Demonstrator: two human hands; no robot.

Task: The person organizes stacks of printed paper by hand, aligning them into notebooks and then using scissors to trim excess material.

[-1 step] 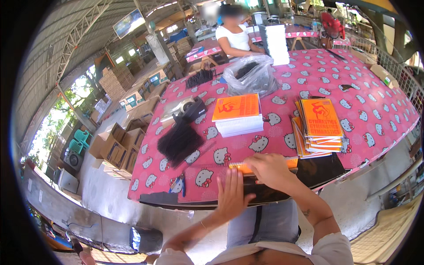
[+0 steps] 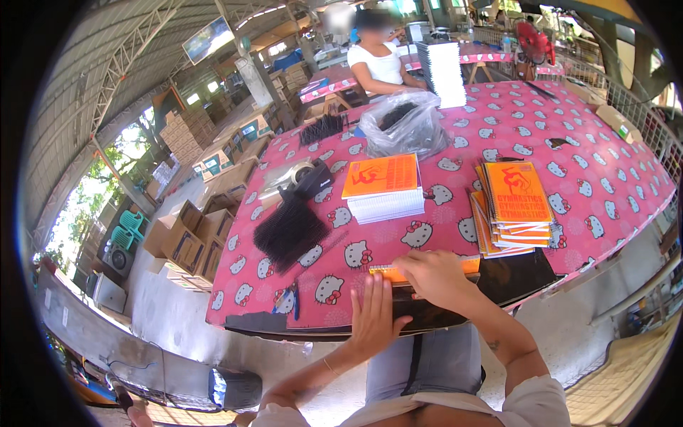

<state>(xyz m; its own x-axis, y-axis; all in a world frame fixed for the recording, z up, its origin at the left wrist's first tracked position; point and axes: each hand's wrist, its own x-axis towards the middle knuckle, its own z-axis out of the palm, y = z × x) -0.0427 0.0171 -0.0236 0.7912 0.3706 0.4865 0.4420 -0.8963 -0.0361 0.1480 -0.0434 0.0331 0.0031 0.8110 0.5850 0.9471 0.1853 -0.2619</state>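
an orange notebook [image 2: 468, 266] lies at the lower centre of the frame, near the front edge of the table [image 2: 605, 206], whose cover is pink and patterned. the left hand [image 2: 373, 313] reaches up from the lower edge with its grip spread flat, fingers straight and side by side, thumb held apart; its fingertips are at the notebook's left end, and it has hold of nothing that shows. the right hand [image 2: 440, 280] lies across the middle of the notebook, fingers bent; its palm side is hidden, so i cannot tell how far that grip is closed or whether it pinches anything. a dark board [image 2: 518, 274] shows to the right of the right hand

a neat stack of notebooks [image 2: 384, 186] with an orange top stands at the centre, and a looser pile of notebooks [image 2: 514, 199] sits to its right. at the left of the table are a bundle of thin black strands [image 2: 290, 231], a tape dispenser [image 2: 314, 179] just behind it, and blue-handled pliers [image 2: 296, 300] nearer the front. a clear plastic bag [image 2: 409, 132] with dark contents rests at upper centre, in front of a seated co-worker [image 2: 380, 65] in white
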